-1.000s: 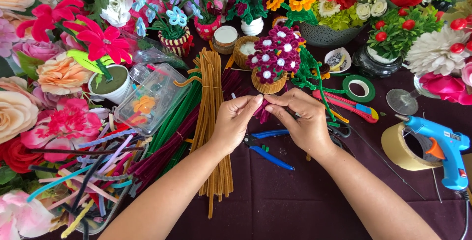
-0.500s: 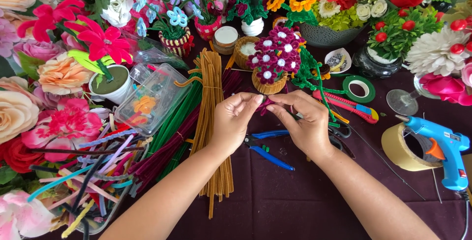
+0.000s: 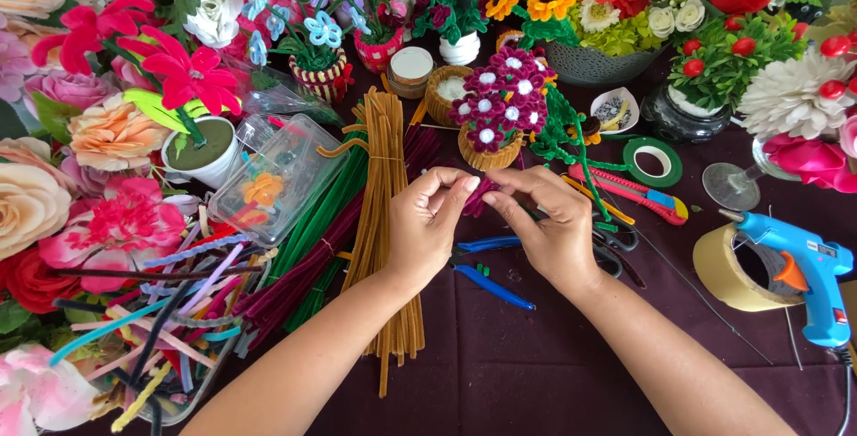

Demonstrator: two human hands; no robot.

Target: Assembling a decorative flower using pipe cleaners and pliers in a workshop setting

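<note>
Item: small magenta pipe-cleaner piece [image 3: 479, 195], held above the dark tablecloth [image 3: 536, 373] at scene centre, just near of the basket of maroon flowers [image 3: 496, 115].

Grip: left hand [image 3: 428, 226] pinches the piece between thumb and fingertips; right hand [image 3: 552, 226] closes on its other side, fingertips meeting the left's. Both hands closed on the piece.

Step, as judged: shaping or twisting a petal-sized part. What follows likely calls for a firm pinch by one hand while the other bends; fine fingertip control.

Surroundings: blue-handled pliers [image 3: 491, 266] lying on the cloth under the hands; bundle of tan pipe cleaners [image 3: 384, 186] to the left, green and maroon bundles beside it; clear plastic box [image 3: 277, 177] further left; blue glue gun [image 3: 803, 266] and roll of tape [image 3: 728, 266] at right; green tape ring [image 3: 653, 161] far right.
</note>
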